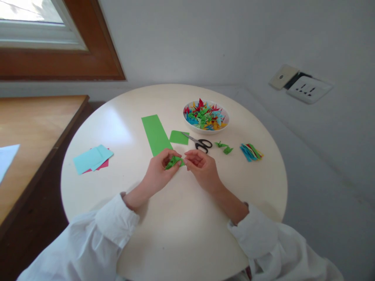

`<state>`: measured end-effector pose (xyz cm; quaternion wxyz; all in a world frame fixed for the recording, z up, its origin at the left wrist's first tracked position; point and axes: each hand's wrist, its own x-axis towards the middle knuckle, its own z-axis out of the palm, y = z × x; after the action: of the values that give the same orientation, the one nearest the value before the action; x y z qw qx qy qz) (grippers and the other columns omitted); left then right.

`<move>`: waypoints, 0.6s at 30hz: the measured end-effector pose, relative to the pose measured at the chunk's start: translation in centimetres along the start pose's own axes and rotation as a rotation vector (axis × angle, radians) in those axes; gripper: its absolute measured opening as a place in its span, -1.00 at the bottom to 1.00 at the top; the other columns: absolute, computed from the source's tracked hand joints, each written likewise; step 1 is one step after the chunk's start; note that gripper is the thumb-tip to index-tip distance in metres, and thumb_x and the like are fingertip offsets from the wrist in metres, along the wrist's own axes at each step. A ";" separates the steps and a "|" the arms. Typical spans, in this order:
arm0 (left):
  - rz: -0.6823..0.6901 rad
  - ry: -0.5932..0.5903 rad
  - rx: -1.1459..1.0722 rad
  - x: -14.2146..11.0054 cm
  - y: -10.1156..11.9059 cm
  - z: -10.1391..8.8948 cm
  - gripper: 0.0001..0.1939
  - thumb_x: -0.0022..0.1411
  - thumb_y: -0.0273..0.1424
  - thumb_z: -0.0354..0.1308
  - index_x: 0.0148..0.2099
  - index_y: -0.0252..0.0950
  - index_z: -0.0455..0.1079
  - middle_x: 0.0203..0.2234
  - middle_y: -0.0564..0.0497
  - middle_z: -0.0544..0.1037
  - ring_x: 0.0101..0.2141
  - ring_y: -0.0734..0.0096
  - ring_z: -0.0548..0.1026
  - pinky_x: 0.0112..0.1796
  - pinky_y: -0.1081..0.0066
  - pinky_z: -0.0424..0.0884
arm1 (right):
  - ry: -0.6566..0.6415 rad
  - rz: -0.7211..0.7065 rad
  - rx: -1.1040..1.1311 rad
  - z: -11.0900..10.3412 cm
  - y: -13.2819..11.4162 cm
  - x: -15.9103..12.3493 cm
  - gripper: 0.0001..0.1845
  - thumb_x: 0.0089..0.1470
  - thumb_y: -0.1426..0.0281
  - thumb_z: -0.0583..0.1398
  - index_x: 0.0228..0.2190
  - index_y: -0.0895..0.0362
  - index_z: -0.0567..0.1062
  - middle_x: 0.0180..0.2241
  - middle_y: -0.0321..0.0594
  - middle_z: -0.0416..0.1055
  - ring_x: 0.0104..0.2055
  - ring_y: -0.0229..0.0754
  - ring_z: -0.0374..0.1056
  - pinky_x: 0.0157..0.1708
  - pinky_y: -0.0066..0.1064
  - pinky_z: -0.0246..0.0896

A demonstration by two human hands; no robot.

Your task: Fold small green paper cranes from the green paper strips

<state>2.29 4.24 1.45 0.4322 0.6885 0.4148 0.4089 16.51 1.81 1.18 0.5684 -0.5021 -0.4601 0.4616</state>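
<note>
Between my hands, over the middle of the round table, is a small folded green paper piece [173, 162]. My left hand [159, 168] pinches it between thumb and fingers. At its right end my right hand [202, 166] has thumb and forefinger pressed together on the paper's tip. Just beyond the left hand lies a long green paper strip [157, 134]. A smaller green paper square [179, 137] sits beside it, with the blade tips of black-handled scissors [202, 143] over its edge. Two folded green paper cranes [224, 147] rest to the right of the scissors.
A white bowl [206, 131] at the back holds many coloured paper cranes. Narrow coloured paper strips [251, 152] lie bunched at the right. Light blue sheets [93, 158] overlap red ones on the left of the white round table [181, 234]. A wooden desk [35, 128] stands farther left.
</note>
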 end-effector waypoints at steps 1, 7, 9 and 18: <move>0.004 -0.016 -0.010 0.0 0.0 0.0 -0.86 0.05 -0.45 0.14 -0.26 -0.29 0.35 -0.41 -0.01 0.49 -0.39 0.41 0.43 -0.38 0.42 0.33 | 0.009 0.004 0.004 0.0 0.1 0.0 -0.78 -0.23 0.35 0.27 -0.45 0.14 0.39 -0.55 -0.34 0.38 -0.53 -0.33 0.30 -0.55 -0.49 0.23; 0.023 -0.061 -0.042 0.0 -0.5 0.3 -0.83 0.09 -0.47 0.11 -0.21 -0.29 0.33 -0.33 -0.06 0.50 -0.26 0.34 0.46 -0.27 0.38 0.36 | -0.031 0.040 0.025 0.1 0.5 0.3 -0.77 -0.22 0.35 0.26 -0.42 0.14 0.41 -0.57 -0.34 0.39 -0.60 -0.37 0.22 -0.62 -0.51 0.14; 0.032 -0.072 -0.064 0.0 -0.6 0.3 -0.82 0.09 -0.48 0.11 -0.19 -0.29 0.32 -0.31 -0.06 0.50 -0.24 0.33 0.46 -0.25 0.37 0.36 | -0.032 0.035 0.031 0.1 0.5 0.3 -0.78 -0.21 0.36 0.25 -0.42 0.14 0.42 -0.58 -0.35 0.38 -0.59 -0.37 0.21 -0.62 -0.51 0.13; 0.048 -0.079 -0.045 0.1 -0.7 0.2 -0.79 0.11 -0.50 0.09 -0.15 -0.28 0.31 -0.26 -0.08 0.50 -0.17 0.30 0.45 -0.17 0.35 0.35 | -0.062 0.060 0.028 0.2 0.7 0.3 -0.77 -0.21 0.38 0.23 -0.39 0.14 0.41 -0.58 -0.35 0.40 -0.59 -0.36 0.23 -0.61 -0.51 0.13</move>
<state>2.35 4.44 0.77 0.4537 0.7039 0.3714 0.4009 16.35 2.18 0.54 0.5469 -0.4932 -0.4558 0.4999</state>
